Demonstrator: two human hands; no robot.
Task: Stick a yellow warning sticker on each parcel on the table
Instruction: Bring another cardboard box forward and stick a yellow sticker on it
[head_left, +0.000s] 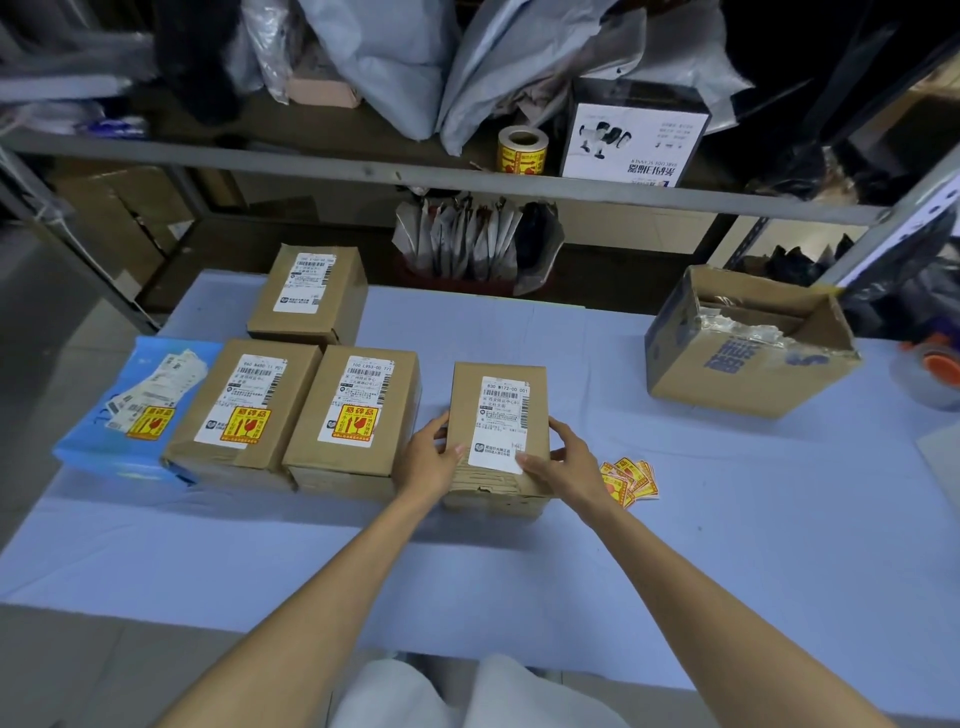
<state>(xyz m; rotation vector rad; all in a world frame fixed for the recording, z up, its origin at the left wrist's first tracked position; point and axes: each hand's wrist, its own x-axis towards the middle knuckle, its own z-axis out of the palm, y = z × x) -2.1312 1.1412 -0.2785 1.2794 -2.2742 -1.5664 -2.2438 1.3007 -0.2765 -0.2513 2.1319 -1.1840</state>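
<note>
A brown cardboard parcel with only a white shipping label stands at the table's middle. My left hand grips its left side and my right hand grips its right side, thumbs on top. To its left, two brown parcels and a blue parcel each carry a yellow warning sticker. Another brown parcel behind them shows just a white label. A small heap of loose yellow warning stickers lies on the table right of my right hand.
An open cardboard box sits at the table's right rear, a tape dispenser beyond it. On the shelf behind stand a roll of yellow stickers and a white product box. Blue cloth covers the table.
</note>
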